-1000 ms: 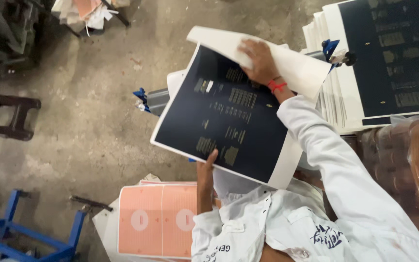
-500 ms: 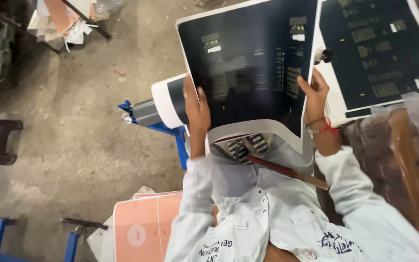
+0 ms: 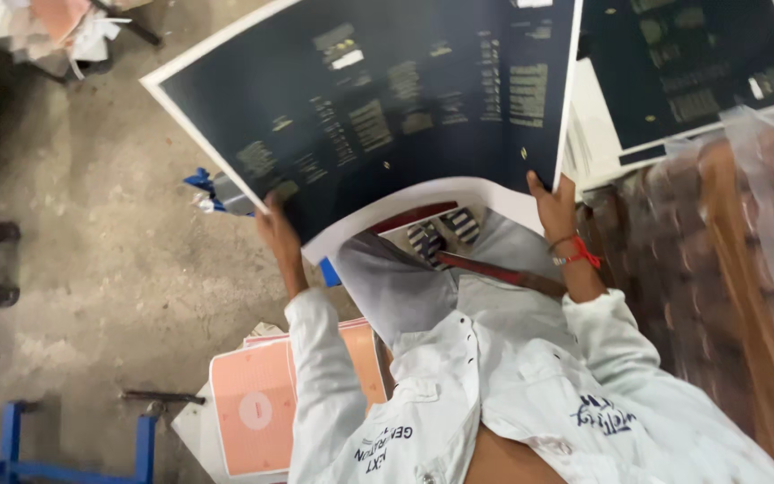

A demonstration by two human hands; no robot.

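I held a large dark printed sheet up flat before me, my left hand and right hand each pinching a bottom corner between fingers and thumb, keeping it taut above the concrete floor. A stack of similar sheets lay just beside it.

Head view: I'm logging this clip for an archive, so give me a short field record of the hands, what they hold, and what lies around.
left hand: grips the lower left edge of the dark printed sheet
right hand: grips the sheet's lower right corner
sheet: large, navy, white border, held up and spread
right wrist: red thread bracelet
right side: stack of similar sheets
lower left: orange printed sheets
floor: bare concrete
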